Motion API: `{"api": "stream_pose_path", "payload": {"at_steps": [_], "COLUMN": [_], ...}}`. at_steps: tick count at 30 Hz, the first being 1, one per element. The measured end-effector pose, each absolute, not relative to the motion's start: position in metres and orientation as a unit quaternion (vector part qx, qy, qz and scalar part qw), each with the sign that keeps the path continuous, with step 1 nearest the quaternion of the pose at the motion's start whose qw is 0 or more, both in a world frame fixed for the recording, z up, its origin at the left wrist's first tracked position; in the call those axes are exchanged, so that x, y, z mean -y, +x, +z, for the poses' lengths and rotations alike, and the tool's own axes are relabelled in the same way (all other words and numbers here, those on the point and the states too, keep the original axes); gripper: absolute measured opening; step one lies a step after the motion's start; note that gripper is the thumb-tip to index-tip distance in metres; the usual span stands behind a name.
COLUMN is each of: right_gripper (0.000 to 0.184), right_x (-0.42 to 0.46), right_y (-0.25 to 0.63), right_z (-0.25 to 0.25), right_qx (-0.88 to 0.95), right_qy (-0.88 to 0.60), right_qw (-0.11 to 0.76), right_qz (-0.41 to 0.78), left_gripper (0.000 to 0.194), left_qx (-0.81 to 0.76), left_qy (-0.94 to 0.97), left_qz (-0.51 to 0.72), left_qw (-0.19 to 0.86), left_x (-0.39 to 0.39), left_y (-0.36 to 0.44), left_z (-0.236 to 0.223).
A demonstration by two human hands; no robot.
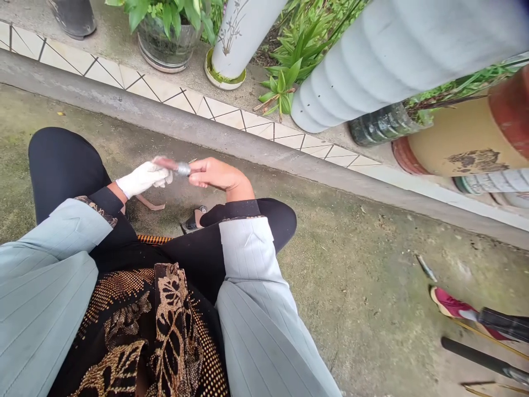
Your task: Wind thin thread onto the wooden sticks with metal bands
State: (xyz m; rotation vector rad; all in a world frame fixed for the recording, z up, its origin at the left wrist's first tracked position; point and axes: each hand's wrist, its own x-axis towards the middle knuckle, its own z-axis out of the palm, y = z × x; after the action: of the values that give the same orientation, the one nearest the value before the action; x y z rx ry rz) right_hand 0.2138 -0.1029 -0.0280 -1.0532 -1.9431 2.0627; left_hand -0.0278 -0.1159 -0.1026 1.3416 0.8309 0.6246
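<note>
My left hand (144,177), in a white glove, is closed around one end of a short reddish-brown rod-like piece (166,162). A silver-grey wrapped section (183,169) forms the piece's other end. The bare fingers of my right hand (217,173) pinch at that silver end. Blur hides the finer detail, so I cannot tell what kind of thing it is. Below the glove, a thin light-brown strip (152,205) shows over the ground; whether it joins the held piece is unclear. Both hands are above the gap between my bent knees.
A low tiled ledge (182,101) runs across in front. On it stand a glass planter (169,47), a white pillar-like vase (237,38), a ribbed grey column (372,60) and a tan pot (458,132). At right are another person's red shoe (452,304) and a dark pole (475,355).
</note>
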Motion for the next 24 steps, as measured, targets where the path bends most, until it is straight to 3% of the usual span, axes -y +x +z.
{"api": "stream_pose_path", "payload": {"at_steps": [3,12,19,24], "right_gripper": [0.028,0.017,0.017,0.018], "right_x": [0.102,0.100,0.075,0.048], "right_y": [0.217,0.208,0.212,0.203], "right_z": [-0.028,-0.033,-0.025,-0.013], "right_qx": [0.628,0.563,0.643,0.749], "right_qy": [-0.393,-0.501,-0.582,-0.578], "right_qw": [0.182,0.266,0.160,-0.047], "right_qz": [0.647,0.601,0.471,0.319], "left_gripper": [0.034,0.031,0.030,0.023], "left_qx": [-0.357,-0.351,-0.319,-0.279], "left_qy": [0.618,0.683,0.778,0.854], "left_qz": [0.257,0.189,0.070,0.057], "left_qw": [0.651,0.611,0.537,0.436], "left_x": [0.116,0.104,0.072,0.035], "left_y": [-0.025,-0.017,-0.025,-0.013], "left_z": [-0.100,-0.070,-0.050,-0.024]}}
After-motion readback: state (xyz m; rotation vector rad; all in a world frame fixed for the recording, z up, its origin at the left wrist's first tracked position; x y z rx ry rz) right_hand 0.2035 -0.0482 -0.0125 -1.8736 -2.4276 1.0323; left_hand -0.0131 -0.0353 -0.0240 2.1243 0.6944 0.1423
